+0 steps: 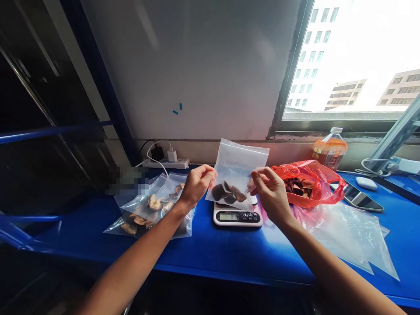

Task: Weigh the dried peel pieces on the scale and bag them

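Between my two hands hangs a clear zip bag [239,162] with several dark brown dried pieces [229,193] at its bottom. My left hand [197,183] pinches the bag's left edge, and my right hand [271,192] pinches its right edge. The bag is upright, in front of and above a small white digital scale [238,218]; I cannot tell whether it touches the scale. The scale's display is lit, its digits too small to read surely. Right of my right hand sits an open red plastic bag [320,183] holding more dried pieces [300,187].
Filled zip bags [144,210] lie at the left on the blue table [210,258]. Flat zip bags [348,236] lie at the right. Behind them are a phone [362,196], a white case [366,183] and an orange-labelled bottle [330,148]. A power strip [167,163] stands along the wall.
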Available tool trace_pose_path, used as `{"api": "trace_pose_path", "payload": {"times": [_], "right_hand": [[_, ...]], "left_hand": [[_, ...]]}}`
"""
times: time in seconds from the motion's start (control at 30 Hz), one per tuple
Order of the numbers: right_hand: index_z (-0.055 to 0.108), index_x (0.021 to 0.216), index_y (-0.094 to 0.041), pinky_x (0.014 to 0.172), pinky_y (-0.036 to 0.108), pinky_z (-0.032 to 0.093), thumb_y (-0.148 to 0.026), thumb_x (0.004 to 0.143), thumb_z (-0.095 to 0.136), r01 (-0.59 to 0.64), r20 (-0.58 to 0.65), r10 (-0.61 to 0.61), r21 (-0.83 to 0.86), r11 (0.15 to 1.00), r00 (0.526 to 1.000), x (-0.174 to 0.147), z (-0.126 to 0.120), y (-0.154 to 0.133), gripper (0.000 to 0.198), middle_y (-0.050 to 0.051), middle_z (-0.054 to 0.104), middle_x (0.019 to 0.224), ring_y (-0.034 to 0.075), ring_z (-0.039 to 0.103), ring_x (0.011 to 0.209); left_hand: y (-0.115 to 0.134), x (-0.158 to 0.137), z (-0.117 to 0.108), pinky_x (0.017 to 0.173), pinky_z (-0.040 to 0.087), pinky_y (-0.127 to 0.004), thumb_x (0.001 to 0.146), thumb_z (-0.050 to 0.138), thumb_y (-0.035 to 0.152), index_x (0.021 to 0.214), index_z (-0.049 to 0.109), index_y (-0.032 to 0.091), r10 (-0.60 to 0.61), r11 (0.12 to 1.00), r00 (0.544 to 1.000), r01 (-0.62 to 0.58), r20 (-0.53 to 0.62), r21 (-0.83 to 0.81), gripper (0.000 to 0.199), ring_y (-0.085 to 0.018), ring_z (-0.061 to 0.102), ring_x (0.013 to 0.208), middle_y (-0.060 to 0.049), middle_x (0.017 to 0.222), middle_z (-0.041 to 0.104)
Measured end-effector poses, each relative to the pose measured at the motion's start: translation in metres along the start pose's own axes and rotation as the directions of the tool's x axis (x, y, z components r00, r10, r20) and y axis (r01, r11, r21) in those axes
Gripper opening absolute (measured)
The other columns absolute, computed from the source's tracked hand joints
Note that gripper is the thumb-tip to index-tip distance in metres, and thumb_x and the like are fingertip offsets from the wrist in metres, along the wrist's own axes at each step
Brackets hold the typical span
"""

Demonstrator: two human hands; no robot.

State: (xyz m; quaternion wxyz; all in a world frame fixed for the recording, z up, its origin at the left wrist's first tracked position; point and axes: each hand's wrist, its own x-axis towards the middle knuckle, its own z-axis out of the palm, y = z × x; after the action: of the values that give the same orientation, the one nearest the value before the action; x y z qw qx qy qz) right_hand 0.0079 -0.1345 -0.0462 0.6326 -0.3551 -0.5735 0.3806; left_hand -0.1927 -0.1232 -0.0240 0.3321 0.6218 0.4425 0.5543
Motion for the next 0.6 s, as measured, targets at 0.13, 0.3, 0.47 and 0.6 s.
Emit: {"api": "trace_pose_path", "payload": {"times": [0.13,0.3,0.47,0.6], "right_hand": [[0.053,0.088,-0.021,0.047,0.022,0.042,-0.052,0.083,0.06,-0.012,0.11,0.014,-0.012,1.0,0.994,-0.0024,0.0035,0.0042,0.032,-0.006,0.053,0.056,0.01,0.051,0.047],[0.056,0.087,-0.019,0.051,0.024,0.047,-0.056,0.081,0.06,-0.038,0.251,0.051,-0.055,0.998,0.967,-0.0039,0.0054,0.0027,0.037,-0.003,0.054,0.06,0.011,0.054,0.051],[0.059,0.08,-0.017,0.054,0.024,0.046,-0.054,0.08,0.063,-0.056,0.338,0.079,-0.077,0.995,0.938,-0.0047,0.004,0.0003,0.038,-0.002,0.054,0.062,0.011,0.053,0.056],[0.061,0.082,-0.017,0.058,0.023,0.045,-0.048,0.08,0.065,-0.013,0.167,0.029,-0.097,0.995,0.986,-0.0013,-0.0038,-0.0048,0.032,0.001,0.06,0.073,0.011,0.055,0.066]], "left_hand": [[-0.0003,0.0017,-0.0045,0.063,0.044,-0.023,0.079,0.06,0.038,0.08,0.064,0.016,-0.009,0.994,0.999,0.014,0.05,-0.106,0.022,-0.012,0.056,0.069,-0.002,0.078,0.064],[-0.001,0.0038,-0.0051,0.061,0.042,-0.022,0.078,0.064,0.033,0.086,0.059,0.016,-0.066,0.978,0.997,0.071,0.03,-0.198,0.019,-0.01,0.052,0.065,-0.001,0.076,0.06],[0.0015,0.004,-0.0075,0.064,0.043,-0.024,0.083,0.062,0.037,0.095,0.061,0.016,-0.068,0.977,0.992,0.088,0.109,-0.195,0.024,-0.01,0.052,0.067,-0.002,0.08,0.059],[0.0036,0.0009,-0.0076,0.055,0.037,-0.022,0.078,0.066,0.032,0.078,0.061,0.015,-0.025,0.986,0.979,0.057,0.202,-0.156,0.018,-0.007,0.044,0.054,0.002,0.064,0.052]]}}
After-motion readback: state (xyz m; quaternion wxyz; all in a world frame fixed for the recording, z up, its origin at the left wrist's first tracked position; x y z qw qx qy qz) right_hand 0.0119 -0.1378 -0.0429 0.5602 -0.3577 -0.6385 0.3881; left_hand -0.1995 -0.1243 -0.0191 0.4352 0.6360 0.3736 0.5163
